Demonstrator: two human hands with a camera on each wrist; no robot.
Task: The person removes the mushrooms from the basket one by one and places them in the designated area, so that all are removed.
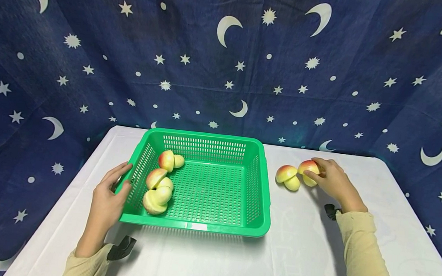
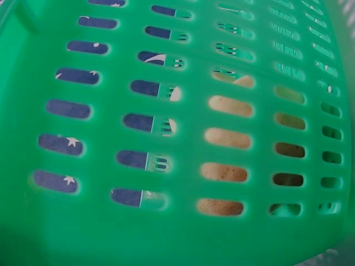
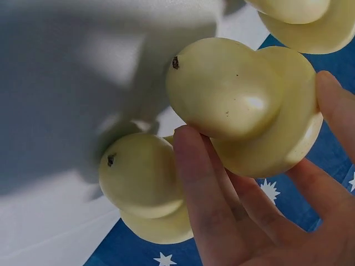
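Observation:
My left hand (image 1: 107, 200) grips the left rim of a green plastic basket (image 1: 197, 226), whose slotted wall (image 2: 183, 238) fills the left wrist view. Inside, along its left side, lie several toy mushrooms (image 1: 166, 161) with red-yellow caps and pale stems. Right of the basket, my right hand (image 1: 333, 180) holds another mushroom (image 1: 308, 166) between thumb and fingers. In the right wrist view this held mushroom (image 3: 227, 88) shows its pale stem and cap underside. A second mushroom (image 1: 286, 174) lies beside it on the table. One more mushroom (image 3: 310, 27) shows at the right wrist view's upper edge.
A white cloth (image 1: 202, 263) covers the table. Behind it hangs a dark blue curtain (image 1: 198, 35) with white moons and stars. A black wrist strap piece (image 1: 122, 248) sits by the left cuff, another black piece (image 1: 331, 211) by the right cuff.

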